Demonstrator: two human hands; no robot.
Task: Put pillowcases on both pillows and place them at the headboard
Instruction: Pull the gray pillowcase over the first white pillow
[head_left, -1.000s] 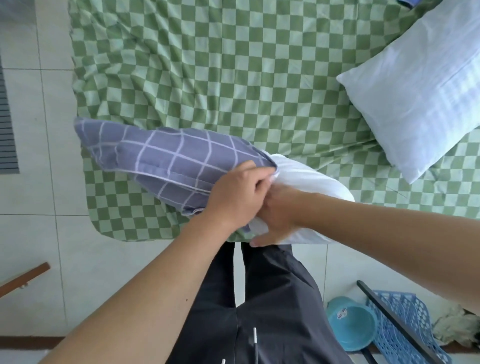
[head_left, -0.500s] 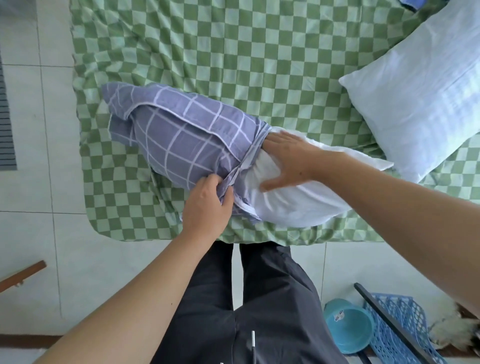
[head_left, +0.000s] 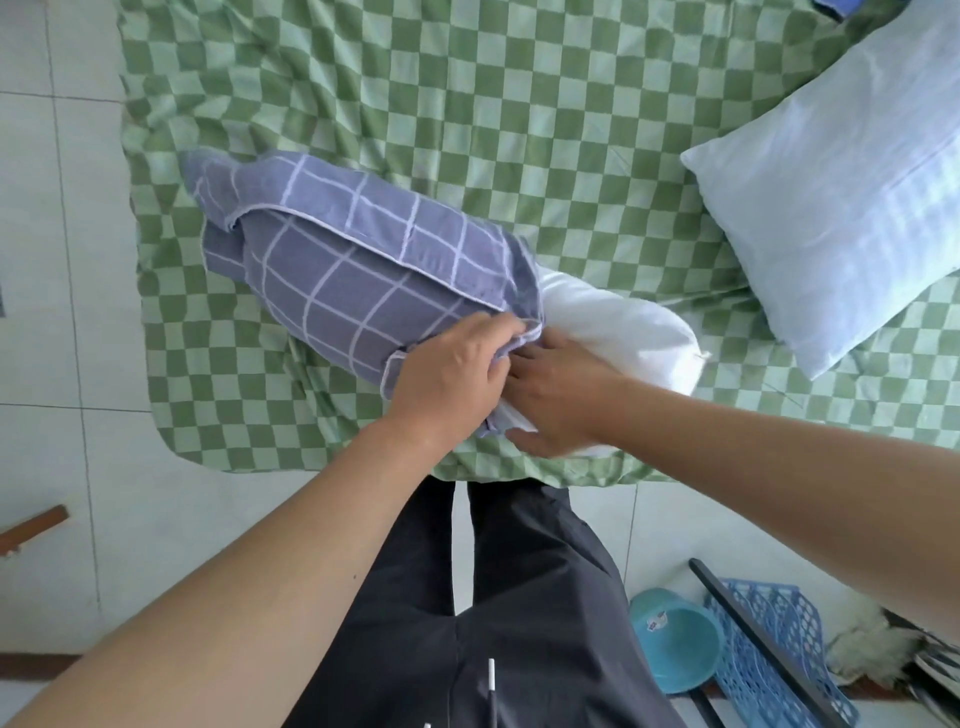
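Pillowcase (head_left: 358, 275) half covers white pillow (head_left: 618, 332); left hand (head_left: 447, 379) grips its hem.

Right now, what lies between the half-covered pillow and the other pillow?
Only bare checked sheet lies between the half-covered pillow and the other pillow, in the head view.

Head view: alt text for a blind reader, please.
Left hand grips the purple grid pillowcase at its opening while the right hand holds the half-covered white pillow on a green checked bed. A second pillow lies bare.
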